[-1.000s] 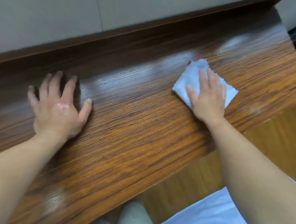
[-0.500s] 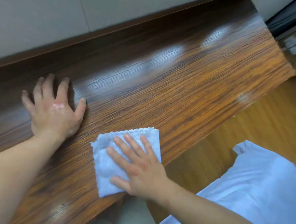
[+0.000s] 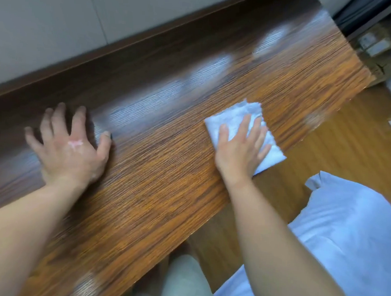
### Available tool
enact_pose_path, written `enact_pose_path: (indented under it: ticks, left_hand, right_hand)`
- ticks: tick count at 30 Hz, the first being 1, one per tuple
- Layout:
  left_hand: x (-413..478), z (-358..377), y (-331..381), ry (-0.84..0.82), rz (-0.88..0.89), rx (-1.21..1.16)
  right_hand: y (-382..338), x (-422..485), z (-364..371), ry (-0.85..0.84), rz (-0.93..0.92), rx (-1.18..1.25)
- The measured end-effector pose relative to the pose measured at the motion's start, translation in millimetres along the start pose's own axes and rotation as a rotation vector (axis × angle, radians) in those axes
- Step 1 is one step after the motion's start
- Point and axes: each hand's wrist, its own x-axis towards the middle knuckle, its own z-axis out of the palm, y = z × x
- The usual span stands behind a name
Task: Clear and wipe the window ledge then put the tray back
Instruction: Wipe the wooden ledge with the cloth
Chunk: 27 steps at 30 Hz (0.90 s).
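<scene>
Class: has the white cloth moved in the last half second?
Yes. The cloth slid right under the right hand, away from the left hand, toward the right end of the ledge.

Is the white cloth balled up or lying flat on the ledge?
Flat: the white cloth lies as a roughly rectangular pad on the wooden ledge under the straight fingers of the right hand, one corner overhanging the front edge.

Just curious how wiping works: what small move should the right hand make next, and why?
Probably slide the cloth away toward the wall. The right hand presses it flat at the front of the ledge, one corner overhanging the edge, while the darker strip by the wall lies beyond it. The left hand rests flat, bracing.
</scene>
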Motion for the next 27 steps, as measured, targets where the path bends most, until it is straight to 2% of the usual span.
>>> enact_pose_path:
  ticks: [3,7,9,11,13,15,19,22,24,25,27]
  left_hand:
    - [0.4,0.4,3.2,0.002,0.002,-0.011]
    - [-0.4,0.2,3.7,0.003,0.0,-0.013]
    - [-0.4,0.9,3.2,-0.005,0.001,-0.016]
    - [0.0,2.0,3.6,-0.019,0.006,-0.01]
    - [0.1,2.3,3.4,-0.031,0.01,0.006]
    - [-0.1,2.4,2.0,-0.037,0.006,0.01]
    - [2.5,-0.7,3.5,-0.059,-0.01,0.005]
    - [5.3,-5.9,14.8,-0.096,-0.08,-0.018]
    - [8.7,-7.3,27.2,-0.105,-0.09,-0.026]
    - [10.5,-7.1,35.3,-0.105,-0.062,-0.025]
    - [15.2,-3.6,56.1,-0.111,0.018,-0.024]
  right_hand:
    - [-19.9,-97.3,-1.5,0.004,-0.228,-0.007]
    - [-10.8,-209.3,-4.9,-0.182,-0.881,0.005]
    - [18.7,-198.7,-1.7,-0.194,-1.155,0.054]
    - [47.1,-153.4,-2.7,-0.17,-1.25,0.059]
    - [71.0,-89.4,-3.3,-0.124,-1.194,0.006]
    - [92.3,-18.7,-2.9,-0.103,-1.033,-0.06]
    - [116.0,102.5,-13.3,-0.102,-0.446,-0.073]
    - [89.9,107.3,-13.9,-0.045,-0.024,0.009]
    - [61.9,62.9,-8.3,0.023,0.006,0.006]
    - [48.9,31.1,-7.1,0.049,-0.073,0.001]
    - [32.4,-37.3,-8.1,0.005,-0.348,0.018]
